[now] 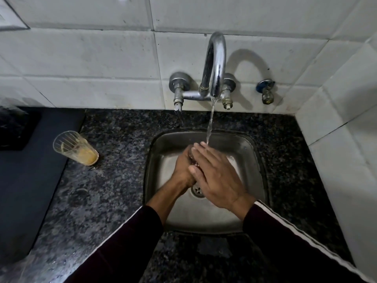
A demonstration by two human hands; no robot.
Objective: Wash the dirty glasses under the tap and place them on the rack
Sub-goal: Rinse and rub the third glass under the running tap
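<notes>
On the granite tabletop [114, 180], over the steel sink [253, 166], the left hand [183, 166] grips a glass [192, 160] almost hidden between both palms. The right hand [216, 176] lies flat against it beneath the tap [216, 64] stream. A dirty glass [75, 148] stands near the sink's left edge.

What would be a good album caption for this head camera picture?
Both hands rub a glass under the running tap over the sink; another dirty glass waits on the counter.

- tap [216, 64]: glossy chrome metal, dull at the joints
- sink [251, 166]: brushed steel, wet sheen
- counter [114, 180]: speckled dark stone, polished
- wall tiles [91, 56]: white ceramic, smudged
- glass [74, 147]: clear ribbed, yellowish residue inside
- mat [30, 180]: dark, matt
</notes>
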